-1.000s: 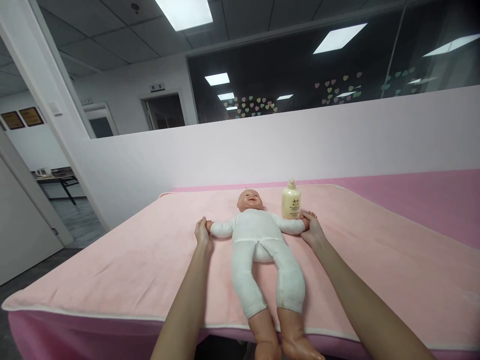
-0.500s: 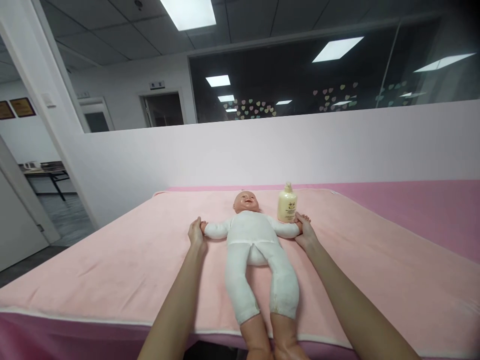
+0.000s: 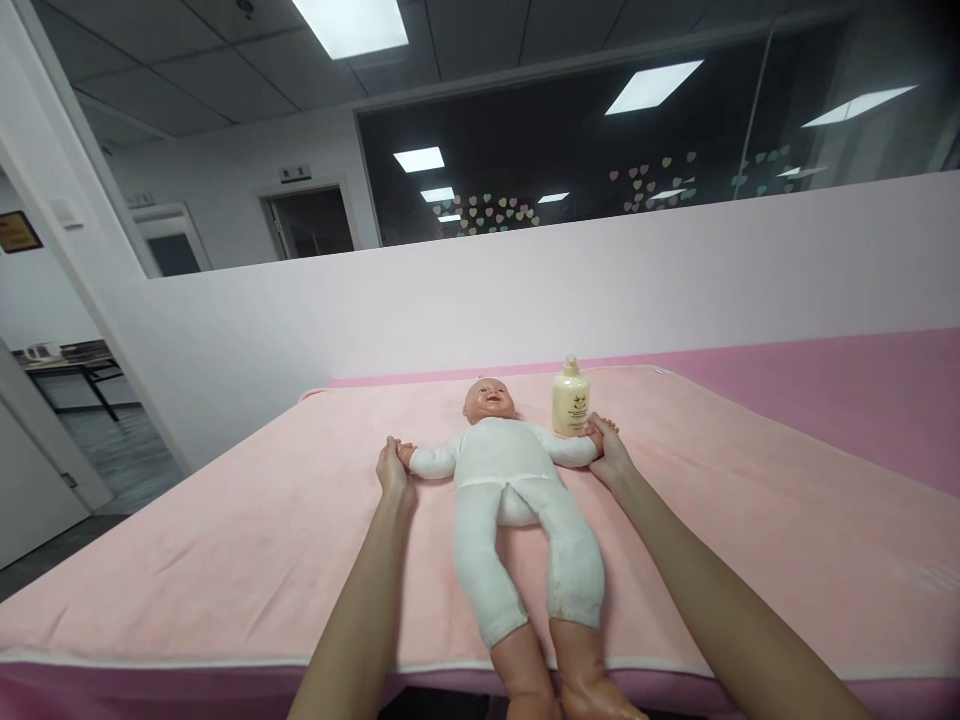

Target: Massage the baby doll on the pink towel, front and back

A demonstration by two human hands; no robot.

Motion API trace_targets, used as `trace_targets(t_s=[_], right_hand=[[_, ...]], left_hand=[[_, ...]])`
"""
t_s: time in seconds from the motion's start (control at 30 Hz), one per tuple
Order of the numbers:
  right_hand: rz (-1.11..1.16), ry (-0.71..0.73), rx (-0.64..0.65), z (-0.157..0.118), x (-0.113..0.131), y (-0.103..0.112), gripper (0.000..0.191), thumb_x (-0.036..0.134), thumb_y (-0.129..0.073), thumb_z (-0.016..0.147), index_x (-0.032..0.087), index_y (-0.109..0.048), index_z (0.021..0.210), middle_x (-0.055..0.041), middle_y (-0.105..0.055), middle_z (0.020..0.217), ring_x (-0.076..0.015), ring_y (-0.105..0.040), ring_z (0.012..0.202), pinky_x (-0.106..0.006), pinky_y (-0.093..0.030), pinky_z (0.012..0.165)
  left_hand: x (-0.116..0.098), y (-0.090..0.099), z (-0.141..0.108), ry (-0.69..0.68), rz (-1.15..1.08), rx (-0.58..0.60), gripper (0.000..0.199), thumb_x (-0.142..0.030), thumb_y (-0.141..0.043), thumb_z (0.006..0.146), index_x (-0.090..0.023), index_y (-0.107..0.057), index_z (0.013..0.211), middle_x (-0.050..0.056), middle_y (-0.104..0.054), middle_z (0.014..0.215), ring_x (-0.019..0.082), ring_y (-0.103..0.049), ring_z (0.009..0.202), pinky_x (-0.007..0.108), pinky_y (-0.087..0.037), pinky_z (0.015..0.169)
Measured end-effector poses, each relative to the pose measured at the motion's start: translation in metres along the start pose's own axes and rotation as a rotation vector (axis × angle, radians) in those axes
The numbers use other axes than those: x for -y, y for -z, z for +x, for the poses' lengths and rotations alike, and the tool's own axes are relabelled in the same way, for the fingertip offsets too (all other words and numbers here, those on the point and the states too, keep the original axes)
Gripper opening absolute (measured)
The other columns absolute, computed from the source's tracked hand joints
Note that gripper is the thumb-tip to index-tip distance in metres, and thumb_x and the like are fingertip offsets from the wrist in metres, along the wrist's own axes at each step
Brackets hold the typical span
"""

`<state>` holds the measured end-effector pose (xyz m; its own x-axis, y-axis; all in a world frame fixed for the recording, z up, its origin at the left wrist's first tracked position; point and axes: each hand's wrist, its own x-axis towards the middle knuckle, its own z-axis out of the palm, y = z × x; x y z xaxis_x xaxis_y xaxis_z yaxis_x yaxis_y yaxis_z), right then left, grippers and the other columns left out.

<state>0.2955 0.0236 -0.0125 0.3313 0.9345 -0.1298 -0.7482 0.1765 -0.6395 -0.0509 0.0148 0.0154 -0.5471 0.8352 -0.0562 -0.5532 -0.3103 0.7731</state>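
- Pink blanket [image 3: 262, 520] lies beneath everything, before a white wall [image 3: 480, 300].
- Our left hand [image 3: 394, 468] grasps one hand of the doll [image 3: 502, 455]; our right hand [image 3: 611, 455] grasps its other.
- Doll lies face up between our arms.
- Bottle [image 3: 571, 402] stands beside its sleeve.

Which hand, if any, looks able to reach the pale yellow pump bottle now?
Probably the right hand: the pale yellow plastic bottle stands just beyond it, but its grip on the white-suited doll's hand would likely need releasing.

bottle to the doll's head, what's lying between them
A bare stretch of pink blanket lies between the bottle and the doll's head, seen in the head view.
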Motion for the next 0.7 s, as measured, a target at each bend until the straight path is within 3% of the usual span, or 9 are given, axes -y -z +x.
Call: trace_targets(t_s=[0.07,0.23,0.4,0.57,0.7], right_hand=[[0.064,-0.017,0.001,-0.0001,0.0016,-0.0006,0.023,0.023,-0.07,0.068,0.023,-0.047,0.065,0.0096,-0.05,0.05,-0.0063,-0.046,0.043,-0.021,-0.049,0.048],[0.124,-0.027,-0.037,-0.0018,0.0059,-0.0007,0.029,0.008,-0.068,0.059,0.022,-0.043,0.062,0.0104,-0.051,0.052,-0.006,-0.049,0.046,-0.021,-0.051,0.053],[0.059,-0.018,-0.008,-0.0016,0.003,-0.0004,0.028,0.014,-0.07,0.06,0.022,-0.043,0.062,0.0102,-0.051,0.05,-0.0069,-0.049,0.045,-0.022,-0.051,0.051],[0.056,-0.022,-0.095,0.0023,-0.0021,0.0008,0.026,0.016,-0.071,0.061,0.023,-0.046,0.064,0.0097,-0.055,0.053,-0.0073,-0.05,0.045,-0.021,-0.05,0.048],[0.007,-0.029,-0.083,0.0059,-0.0017,0.0042,0.026,0.017,-0.07,0.062,0.023,-0.045,0.064,0.0103,-0.054,0.051,-0.0079,-0.05,0.043,-0.023,-0.051,0.049]], left_hand=[[-0.0002,-0.0004,0.0007,0.025,-0.027,-0.007,0.021,-0.03,-0.048,0.09,-0.017,-0.052,0.074,-0.001,-0.056,0.062,0.011,-0.056,0.058,0.025,-0.047,0.065],[0.0011,0.0,0.0022,0.007,0.017,-0.02,0.006,-0.019,-0.057,0.082,-0.016,-0.053,0.078,-0.001,-0.059,0.067,0.01,-0.057,0.06,0.025,-0.046,0.067],[0.0015,0.002,0.003,0.006,0.0,-0.035,0.003,-0.016,-0.057,0.081,-0.016,-0.055,0.078,0.0,-0.059,0.067,0.011,-0.057,0.06,0.026,-0.047,0.067],[0.0025,0.0035,0.0063,0.025,-0.034,-0.064,0.006,-0.015,-0.057,0.081,-0.015,-0.056,0.076,0.001,-0.059,0.066,0.011,-0.057,0.06,0.027,-0.047,0.065],[0.0025,0.0032,0.0052,0.033,-0.081,-0.067,0.007,-0.013,-0.057,0.08,-0.016,-0.056,0.073,0.0,-0.059,0.065,0.011,-0.057,0.06,0.027,-0.048,0.067]])
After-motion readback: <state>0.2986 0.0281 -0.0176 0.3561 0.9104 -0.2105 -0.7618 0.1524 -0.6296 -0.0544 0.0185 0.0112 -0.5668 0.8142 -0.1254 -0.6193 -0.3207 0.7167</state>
